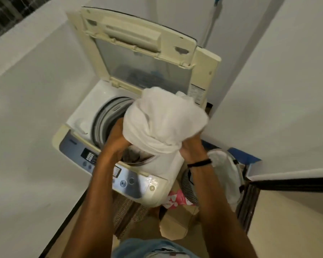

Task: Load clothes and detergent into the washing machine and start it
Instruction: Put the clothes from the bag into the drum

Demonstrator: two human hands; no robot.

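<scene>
Cloth [162, 120], white, soft, bunched into rounded bundle, hovering between hands above round grey drum [108, 116] of washer [82, 108]. Left hand [117, 135] clutching bundle's side; right hand [191, 148] gripping twisted end. Cream plastic lid [138, 53] standing open beyond hands.

Top-load washing machine [82, 112], lid [138, 43] up. White laundry bundle [164, 120] held over drum [108, 116] opening: left hand [117, 135] grips its side, right hand [191, 148] its bunched end. Drum blurred, poss. dark fabric inside.
</scene>
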